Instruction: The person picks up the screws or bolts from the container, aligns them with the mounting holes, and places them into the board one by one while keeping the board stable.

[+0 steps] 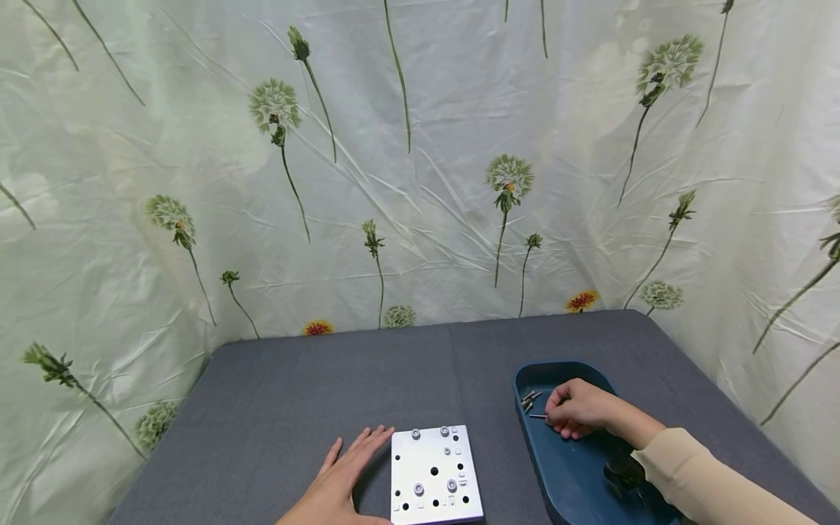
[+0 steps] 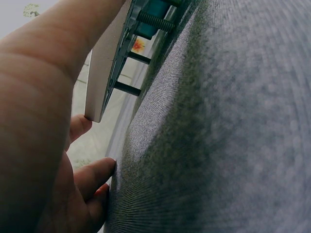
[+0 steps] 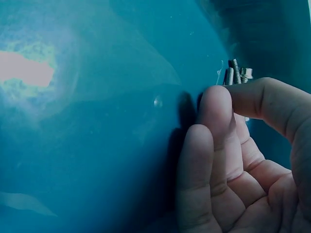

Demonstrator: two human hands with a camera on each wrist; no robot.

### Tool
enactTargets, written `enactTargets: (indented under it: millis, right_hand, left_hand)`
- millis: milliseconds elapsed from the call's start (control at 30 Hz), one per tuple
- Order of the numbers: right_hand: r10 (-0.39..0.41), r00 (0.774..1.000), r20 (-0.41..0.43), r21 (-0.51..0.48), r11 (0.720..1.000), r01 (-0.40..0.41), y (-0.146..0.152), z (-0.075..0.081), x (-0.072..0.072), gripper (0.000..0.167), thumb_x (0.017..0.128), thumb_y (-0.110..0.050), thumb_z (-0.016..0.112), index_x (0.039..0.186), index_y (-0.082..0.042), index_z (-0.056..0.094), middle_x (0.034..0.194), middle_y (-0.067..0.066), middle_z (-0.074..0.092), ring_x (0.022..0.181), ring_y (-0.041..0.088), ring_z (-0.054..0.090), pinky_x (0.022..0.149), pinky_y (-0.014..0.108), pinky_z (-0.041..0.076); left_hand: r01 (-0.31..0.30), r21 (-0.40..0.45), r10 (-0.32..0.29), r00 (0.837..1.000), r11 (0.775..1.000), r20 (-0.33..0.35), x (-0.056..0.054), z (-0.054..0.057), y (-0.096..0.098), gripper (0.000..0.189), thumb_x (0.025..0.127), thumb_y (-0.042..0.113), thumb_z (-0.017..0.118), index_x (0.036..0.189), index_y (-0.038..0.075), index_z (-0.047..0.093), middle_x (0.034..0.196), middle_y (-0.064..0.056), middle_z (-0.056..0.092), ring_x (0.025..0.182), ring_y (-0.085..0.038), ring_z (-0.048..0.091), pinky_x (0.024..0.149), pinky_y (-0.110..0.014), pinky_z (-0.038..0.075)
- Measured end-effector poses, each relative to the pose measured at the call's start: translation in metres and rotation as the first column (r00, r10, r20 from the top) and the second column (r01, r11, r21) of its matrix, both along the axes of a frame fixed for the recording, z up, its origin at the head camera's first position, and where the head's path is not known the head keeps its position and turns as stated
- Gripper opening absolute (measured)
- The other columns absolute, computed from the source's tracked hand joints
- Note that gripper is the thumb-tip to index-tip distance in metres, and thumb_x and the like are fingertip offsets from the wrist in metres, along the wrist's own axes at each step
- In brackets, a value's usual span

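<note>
A white square plate [image 1: 433, 467] with round holes and several bolts standing in it lies at the front middle in the head view. In the left wrist view, threaded bolt shanks [image 2: 127, 88] stick out from its underside. My left hand [image 1: 344, 481] is spread at the plate's left side, a fingertip touching its far left corner. Inside the blue tray [image 1: 541, 467], my right hand [image 1: 580, 410] pinches a slim metal screw [image 1: 538, 415] between thumb and fingertips; its head is hidden. Just beyond those fingers lie several loose bolts [image 3: 236, 73].
A dark object [image 1: 623, 472] sits in the tray near the right sleeve, which partly covers it. Grey cloth [image 1: 367, 379] covers the table. Behind the table hangs a pale curtain [image 1: 420, 219] with a flower print.
</note>
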State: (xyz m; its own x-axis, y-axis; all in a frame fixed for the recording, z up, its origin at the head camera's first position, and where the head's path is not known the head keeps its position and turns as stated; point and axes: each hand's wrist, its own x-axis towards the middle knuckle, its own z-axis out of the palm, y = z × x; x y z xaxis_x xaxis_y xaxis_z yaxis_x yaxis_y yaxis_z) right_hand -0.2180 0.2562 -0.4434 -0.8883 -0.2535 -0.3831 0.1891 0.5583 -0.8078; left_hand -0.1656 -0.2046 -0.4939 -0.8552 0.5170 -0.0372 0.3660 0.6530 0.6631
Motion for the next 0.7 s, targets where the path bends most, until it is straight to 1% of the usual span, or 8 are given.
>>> enactTargets:
  millis: [200, 433, 700]
  right_hand:
    - [0.012, 1.000, -0.026, 0.014, 1.000, -0.012, -0.0018, 0.0007, 0.0016, 0.004, 0.095, -0.006, 0.071, 0.094, -0.002, 0.072, 0.069, -0.001, 0.065, 0.057, 0.005, 0.061, 0.055, 0.018, 0.054]
    - [0.009, 0.999, -0.036, 0.018, 1.000, -0.009, -0.0016, -0.0005, 0.0016, 0.003, 0.094, -0.005, 0.073, 0.093, -0.002, 0.071, 0.068, -0.001, 0.065, 0.055, 0.004, 0.061, 0.053, 0.018, 0.052]
    - [0.026, 0.995, -0.097, 0.049, 0.999, -0.021, -0.0040, -0.0028, 0.0022, 0.007, 0.092, -0.007, 0.071, 0.086, -0.004, 0.073, 0.066, -0.003, 0.065, 0.056, 0.005, 0.062, 0.054, 0.020, 0.054]
  left_hand:
    - [0.006, 0.008, -0.006, 1.000, 1.000, -0.022, 0.0009, -0.0013, -0.0006, 0.109, 0.078, 0.069, 0.087, 0.168, 0.046, 0.031, 0.175, 0.003, 0.039, 0.161, -0.043, 0.035, 0.118, -0.087, 0.016]
    - [0.005, 0.011, -0.005, 1.000, 1.000, -0.016, 0.0010, -0.0014, -0.0002, 0.109, 0.078, 0.069, 0.087, 0.168, 0.046, 0.031, 0.175, 0.002, 0.039, 0.161, -0.043, 0.034, 0.118, -0.087, 0.015]
    - [0.005, 0.009, -0.005, 1.000, 1.000, -0.013, 0.0016, -0.0001, 0.0003, 0.108, 0.079, 0.069, 0.087, 0.168, 0.046, 0.030, 0.175, 0.002, 0.038, 0.161, -0.044, 0.034, 0.118, -0.087, 0.015]
